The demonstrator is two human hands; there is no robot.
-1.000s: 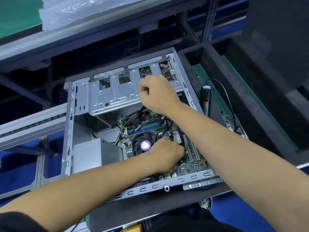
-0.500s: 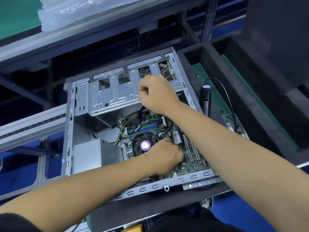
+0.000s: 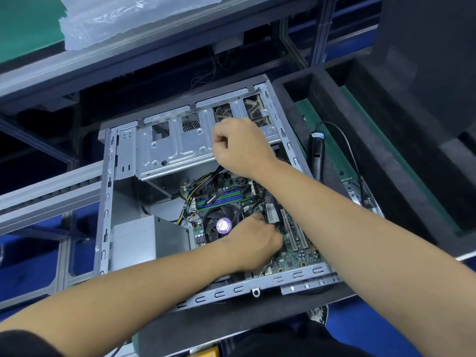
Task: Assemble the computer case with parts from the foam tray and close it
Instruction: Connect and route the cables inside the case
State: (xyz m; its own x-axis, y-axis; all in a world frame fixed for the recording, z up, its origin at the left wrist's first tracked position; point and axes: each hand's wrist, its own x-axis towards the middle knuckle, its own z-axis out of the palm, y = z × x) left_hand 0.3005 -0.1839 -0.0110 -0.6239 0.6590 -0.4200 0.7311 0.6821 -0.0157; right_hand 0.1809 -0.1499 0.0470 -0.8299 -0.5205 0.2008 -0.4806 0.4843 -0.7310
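Both forearms reach forward, right hand (image 3: 242,148) fisted beyond the curled left hand (image 3: 253,240).

computer case (image 3: 123,191): you are looking at it lying on its side, open, grey steel | motherboard (image 3: 296,251) sitting inside, fan showing | foam tray (image 3: 373,161): black, lying just right of the case

Grey metal shelf (image 3: 154,45) above — blue floor (image 3: 373,328).

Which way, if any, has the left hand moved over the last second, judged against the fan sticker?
Yes, slightly. The left hand has edged away from the purple fan sticker, toward the white slots; its fingertips remain by the board there.
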